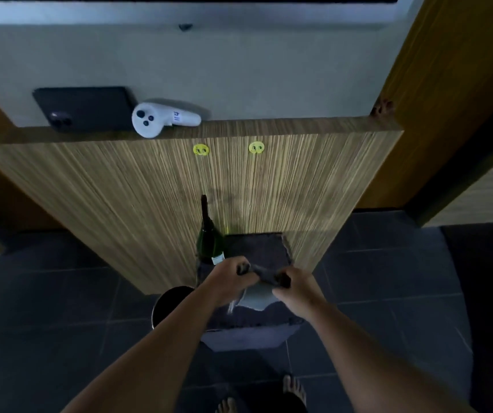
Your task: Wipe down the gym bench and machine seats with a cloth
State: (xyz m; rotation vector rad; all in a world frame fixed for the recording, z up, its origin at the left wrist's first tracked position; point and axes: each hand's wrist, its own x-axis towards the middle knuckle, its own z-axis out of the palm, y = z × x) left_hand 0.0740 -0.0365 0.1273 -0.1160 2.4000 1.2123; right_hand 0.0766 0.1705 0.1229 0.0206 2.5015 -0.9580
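Observation:
I hold a dark grey cloth [261,295] in front of me, low against a wood-grain panel. My left hand [229,275] grips one twisted end of it and my right hand [294,286] grips the other, so a tight roll stretches between them. The cloth's loose part hangs below my hands. No gym bench or machine seat is in sight.
A striped wooden panel [149,189] rises ahead, topped by a ledge with a black tablet [85,108] and a white controller [161,117]. A dark green bottle [209,236] leans against the panel by a dark square mat [257,248]. A black round bin [170,305] stands on the dark tiled floor.

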